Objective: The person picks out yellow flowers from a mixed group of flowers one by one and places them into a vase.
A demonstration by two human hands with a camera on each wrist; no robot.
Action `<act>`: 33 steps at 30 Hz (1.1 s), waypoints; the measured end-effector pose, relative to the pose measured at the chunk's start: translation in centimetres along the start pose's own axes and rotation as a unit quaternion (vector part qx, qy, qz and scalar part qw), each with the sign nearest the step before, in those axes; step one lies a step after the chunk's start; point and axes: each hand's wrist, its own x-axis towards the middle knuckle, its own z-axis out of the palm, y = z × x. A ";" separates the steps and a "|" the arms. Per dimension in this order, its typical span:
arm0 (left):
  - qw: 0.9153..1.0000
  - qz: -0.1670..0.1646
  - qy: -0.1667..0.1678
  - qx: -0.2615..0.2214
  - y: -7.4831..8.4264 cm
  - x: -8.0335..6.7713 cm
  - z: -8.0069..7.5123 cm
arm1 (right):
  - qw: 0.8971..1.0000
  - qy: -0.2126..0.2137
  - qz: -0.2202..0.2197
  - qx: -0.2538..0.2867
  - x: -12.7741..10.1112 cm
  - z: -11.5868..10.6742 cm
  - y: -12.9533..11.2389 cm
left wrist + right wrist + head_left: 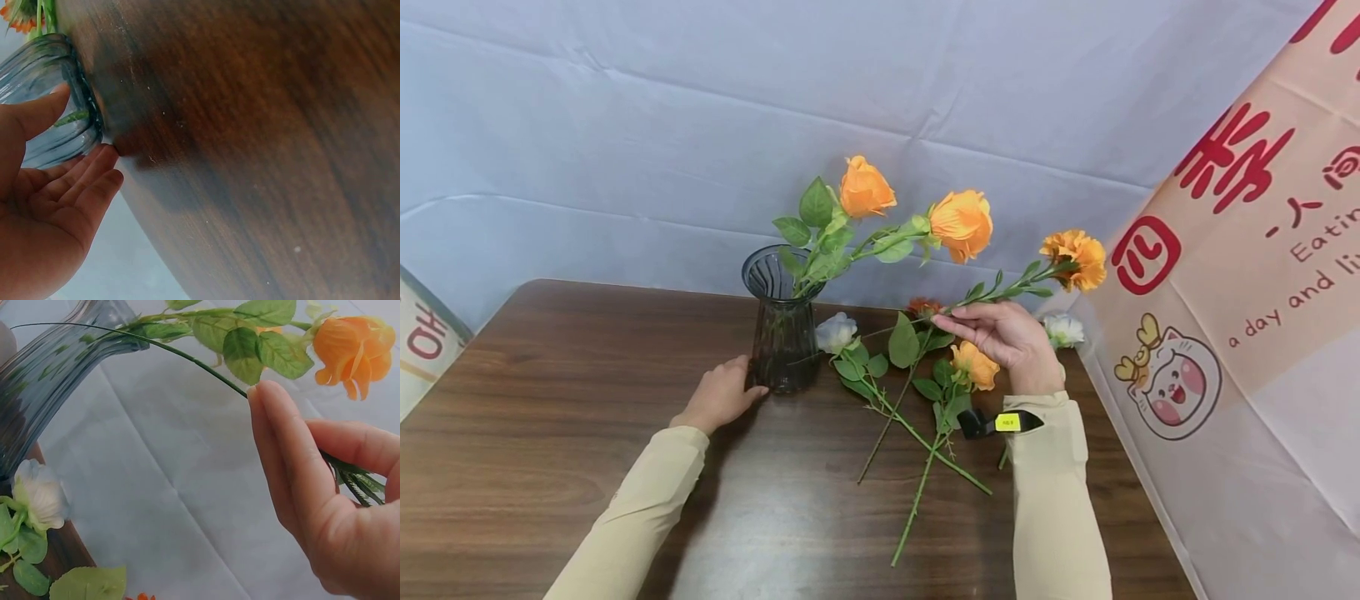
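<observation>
A dark, ribbed glass vase stands upright at the back of the table, two orange roses leaning out of it to the right. My left hand holds the vase low down, thumb on one side and fingers on the other. To the right of the vase, my right hand pinches the green stem of an orange carnation between thumb and fingers. Its bloom points right, and the thin stem slants down toward the vase, passing across it in the right wrist view.
On the table under my right hand, several flowers lie crossed: a white rose, an orange rose and a dark orange bloom. Another white flower lies beyond the right wrist. A pale cloth hangs behind the table.
</observation>
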 end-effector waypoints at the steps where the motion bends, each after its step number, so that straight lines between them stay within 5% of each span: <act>1: 1.000 0.001 0.000 0.000 0.0 0.0 0.0 | 1.000 -0.002 0.001 0.000 0.0 0.2 -0.1; 15: 1.000 -0.001 -0.005 0.010 -0.1 -0.1 0.0 | 0.999 -0.014 0.028 0.039 0.6 2.3 -1.0; 33: 1.000 0.012 0.003 0.009 -0.3 0.1 0.1 | 0.997 -0.012 0.001 0.071 0.6 3.8 -2.1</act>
